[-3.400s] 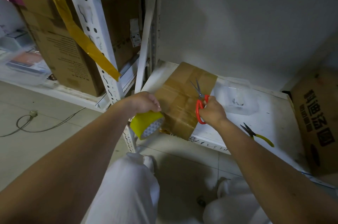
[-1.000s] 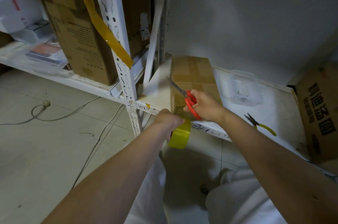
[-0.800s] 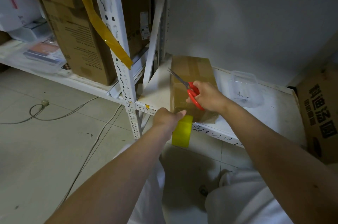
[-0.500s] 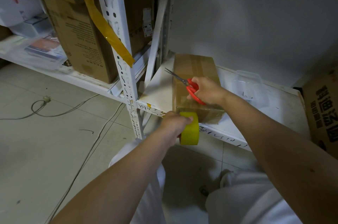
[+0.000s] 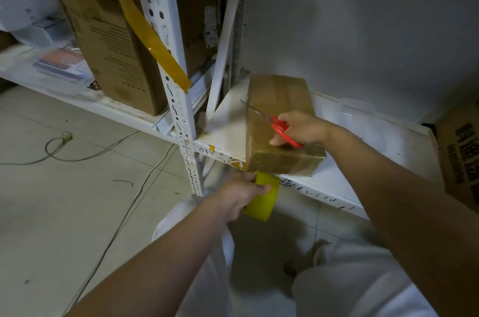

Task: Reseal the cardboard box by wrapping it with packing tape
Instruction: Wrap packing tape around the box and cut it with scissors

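A tape-wrapped cardboard box (image 5: pixel 278 99) lies on a low white shelf (image 5: pixel 225 130), its near end hanging slightly over the shelf's front edge. My right hand (image 5: pixel 302 128) rests on the box top and grips red-handled scissors (image 5: pixel 281 128), blades pointing left. Below the box's near end, my left hand (image 5: pixel 239 196) holds a yellow roll of packing tape (image 5: pixel 264 200). The roll sits just under the front lower edge of the box; a stretch of tape between roll and box is hard to make out.
A white perforated rack post (image 5: pixel 178 109) with a hanging yellow tape strip (image 5: pixel 145 29) stands left of the box. Large cartons (image 5: pixel 116 57) fill the left shelf. A clear plastic tub (image 5: pixel 357 112) sits behind my right wrist; another carton (image 5: pixel 461 150) at far right. Cables (image 5: pixel 77 150) cross the floor.
The box was turned lengthwise toward me since the oldest frame. In the last second my left hand lowered the tape roll below the box's near end; my right hand stayed on top.
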A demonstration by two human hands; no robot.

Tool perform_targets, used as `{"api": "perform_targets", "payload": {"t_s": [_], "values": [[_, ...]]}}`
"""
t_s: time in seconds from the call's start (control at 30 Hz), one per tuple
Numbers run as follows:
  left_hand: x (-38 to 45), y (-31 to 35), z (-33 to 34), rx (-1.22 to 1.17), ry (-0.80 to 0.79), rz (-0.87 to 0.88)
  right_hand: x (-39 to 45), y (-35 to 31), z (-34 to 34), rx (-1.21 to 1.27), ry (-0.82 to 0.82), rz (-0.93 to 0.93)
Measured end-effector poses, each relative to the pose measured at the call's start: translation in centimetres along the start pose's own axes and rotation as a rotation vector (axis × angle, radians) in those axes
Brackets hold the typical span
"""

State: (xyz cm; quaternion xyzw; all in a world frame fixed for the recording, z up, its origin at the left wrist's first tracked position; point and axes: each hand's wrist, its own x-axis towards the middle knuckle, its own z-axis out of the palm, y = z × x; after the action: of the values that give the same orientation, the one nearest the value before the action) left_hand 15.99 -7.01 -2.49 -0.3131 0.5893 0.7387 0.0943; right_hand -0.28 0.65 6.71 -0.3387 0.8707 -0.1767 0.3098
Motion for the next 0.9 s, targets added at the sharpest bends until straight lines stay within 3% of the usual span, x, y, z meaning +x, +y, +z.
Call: {"api": "perform_targets", "payload": {"t_s": [0.17, 0.4, 0.53, 0.9], "values": [[0.0, 0.1, -0.1, -0.091, -0.202, 0.040, -0.6, 0.9, 1.5, 0.086, -0.072, -0.029], [-1.1, 0.2, -0.7, -0.130, -0.377, 0.130, -2.5, 2.1, 0.7, 0.489, -0.248, -0.019], [-1.4, 0.2, -1.1, -0.112, -0.390, 0.151, -3.6, 1.9, 0.7, 0.272, -0.141, -0.030], [-2.3, 1.6, -0.7, -0.101, -0.293, 0.117, -3.8, 1.1, 1.4, 0.200, 0.044, 0.002]]}}
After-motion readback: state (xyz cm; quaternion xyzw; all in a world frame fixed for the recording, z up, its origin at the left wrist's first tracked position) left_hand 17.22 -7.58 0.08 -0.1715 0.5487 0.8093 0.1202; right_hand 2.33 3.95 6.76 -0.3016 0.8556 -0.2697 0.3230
